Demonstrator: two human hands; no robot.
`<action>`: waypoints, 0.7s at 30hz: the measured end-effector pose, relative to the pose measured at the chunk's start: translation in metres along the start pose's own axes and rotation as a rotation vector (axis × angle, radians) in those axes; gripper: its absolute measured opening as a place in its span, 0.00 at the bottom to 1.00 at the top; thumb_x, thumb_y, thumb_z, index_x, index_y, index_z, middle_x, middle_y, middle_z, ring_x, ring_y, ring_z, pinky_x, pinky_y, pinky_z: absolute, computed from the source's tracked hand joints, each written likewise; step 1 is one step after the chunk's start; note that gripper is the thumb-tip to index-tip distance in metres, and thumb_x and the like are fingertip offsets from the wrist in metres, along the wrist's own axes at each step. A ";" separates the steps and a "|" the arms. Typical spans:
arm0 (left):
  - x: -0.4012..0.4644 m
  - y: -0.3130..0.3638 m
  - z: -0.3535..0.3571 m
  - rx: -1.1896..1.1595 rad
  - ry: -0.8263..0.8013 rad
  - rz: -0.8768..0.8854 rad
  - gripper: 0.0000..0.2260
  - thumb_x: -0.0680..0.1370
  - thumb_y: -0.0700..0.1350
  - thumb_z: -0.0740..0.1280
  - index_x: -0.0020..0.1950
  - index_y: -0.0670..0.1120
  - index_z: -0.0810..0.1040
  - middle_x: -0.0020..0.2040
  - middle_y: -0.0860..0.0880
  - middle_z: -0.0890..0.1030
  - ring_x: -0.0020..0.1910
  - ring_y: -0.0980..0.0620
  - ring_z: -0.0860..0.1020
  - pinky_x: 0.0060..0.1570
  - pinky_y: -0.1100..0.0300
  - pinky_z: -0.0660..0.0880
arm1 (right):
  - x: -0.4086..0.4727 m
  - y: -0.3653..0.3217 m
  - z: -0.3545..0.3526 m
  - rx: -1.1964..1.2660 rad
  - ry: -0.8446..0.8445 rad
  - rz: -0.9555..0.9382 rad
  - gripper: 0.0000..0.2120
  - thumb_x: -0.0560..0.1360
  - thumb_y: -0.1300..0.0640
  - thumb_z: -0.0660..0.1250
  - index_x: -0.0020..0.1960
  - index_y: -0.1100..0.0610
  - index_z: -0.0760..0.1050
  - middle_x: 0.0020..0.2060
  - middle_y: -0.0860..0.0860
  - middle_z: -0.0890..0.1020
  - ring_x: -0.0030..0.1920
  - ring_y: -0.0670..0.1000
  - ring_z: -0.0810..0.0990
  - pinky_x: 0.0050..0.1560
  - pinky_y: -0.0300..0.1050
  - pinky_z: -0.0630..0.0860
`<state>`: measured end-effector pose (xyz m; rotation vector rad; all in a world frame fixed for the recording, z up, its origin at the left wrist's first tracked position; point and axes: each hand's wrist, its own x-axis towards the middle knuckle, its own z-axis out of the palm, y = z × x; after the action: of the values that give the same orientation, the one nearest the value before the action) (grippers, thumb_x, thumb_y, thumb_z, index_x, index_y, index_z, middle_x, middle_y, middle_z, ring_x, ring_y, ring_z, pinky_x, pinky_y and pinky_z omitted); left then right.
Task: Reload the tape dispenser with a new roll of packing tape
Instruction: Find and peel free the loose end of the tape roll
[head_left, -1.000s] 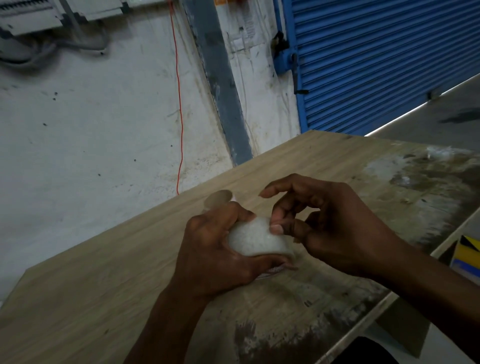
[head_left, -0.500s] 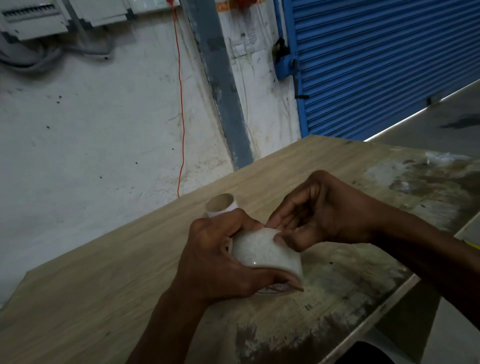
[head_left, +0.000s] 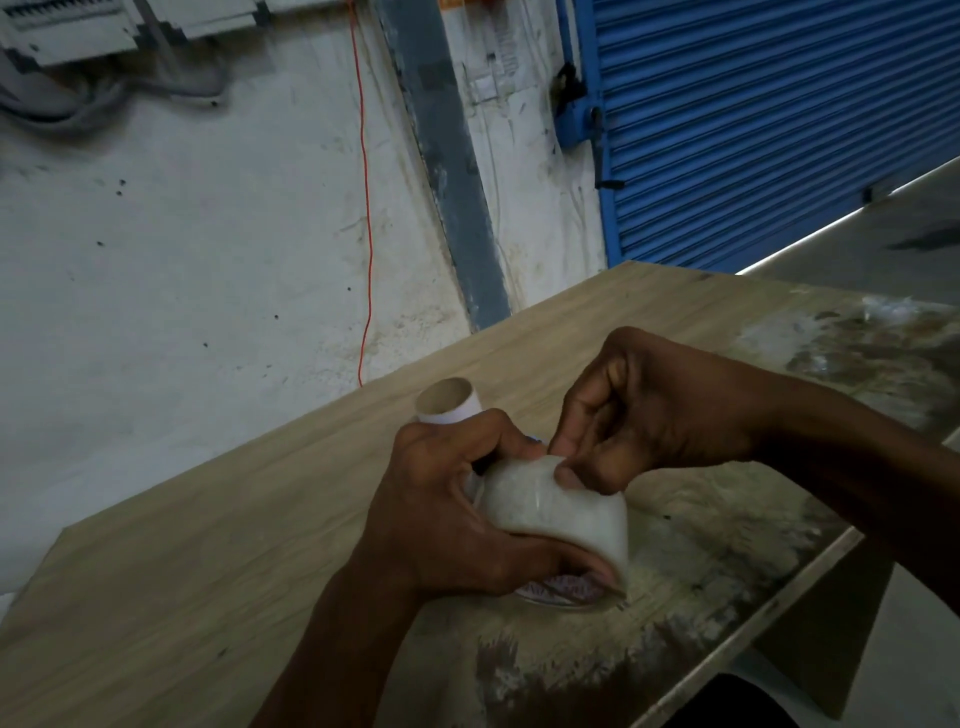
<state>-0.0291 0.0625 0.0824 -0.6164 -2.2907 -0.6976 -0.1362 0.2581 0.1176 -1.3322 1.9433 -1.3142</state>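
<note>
A roll of clear packing tape (head_left: 556, 512) stands on edge just above the wooden table (head_left: 208, 597). My left hand (head_left: 447, 509) grips it from the left, thumb under its lower rim and fingers over the top. My right hand (head_left: 639, 410) curls over the roll's upper face, with thumb and fingertips picking at the tape surface. A printed label shows inside the roll's core at the bottom. An empty cardboard core (head_left: 449, 401) stands on the table just behind my left hand. No dispenser is in view.
The table's right part is worn and stained (head_left: 857, 353), and its edge runs diagonally at lower right. A white wall with an orange cable (head_left: 366, 208) and a blue roller shutter (head_left: 769, 119) stand behind.
My right hand has shifted up onto the top of the roll and curled tighter, its fingertips now picking at the tape. The left hand keeps its grip.
</note>
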 end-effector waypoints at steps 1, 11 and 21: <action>0.001 0.002 -0.001 -0.008 -0.013 0.000 0.26 0.60 0.59 0.81 0.44 0.40 0.84 0.41 0.56 0.83 0.40 0.63 0.81 0.41 0.72 0.74 | 0.000 -0.002 0.000 -0.008 -0.007 0.004 0.11 0.66 0.58 0.79 0.45 0.64 0.87 0.40 0.58 0.88 0.42 0.56 0.87 0.46 0.54 0.85; 0.000 -0.004 0.002 -0.054 -0.027 0.015 0.25 0.56 0.53 0.87 0.45 0.41 0.84 0.40 0.54 0.83 0.39 0.61 0.81 0.39 0.66 0.76 | -0.003 0.007 -0.003 0.014 -0.019 -0.011 0.06 0.72 0.65 0.75 0.47 0.68 0.85 0.37 0.55 0.87 0.36 0.51 0.86 0.38 0.47 0.83; -0.001 -0.002 0.003 -0.005 -0.038 0.063 0.26 0.55 0.53 0.87 0.43 0.40 0.84 0.40 0.56 0.82 0.37 0.62 0.80 0.38 0.68 0.74 | -0.004 0.010 -0.001 0.038 -0.041 -0.022 0.04 0.70 0.66 0.77 0.44 0.67 0.86 0.37 0.59 0.87 0.35 0.51 0.85 0.39 0.47 0.81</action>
<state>-0.0309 0.0631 0.0791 -0.7067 -2.2946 -0.6665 -0.1400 0.2630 0.1089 -1.3556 1.8723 -1.3177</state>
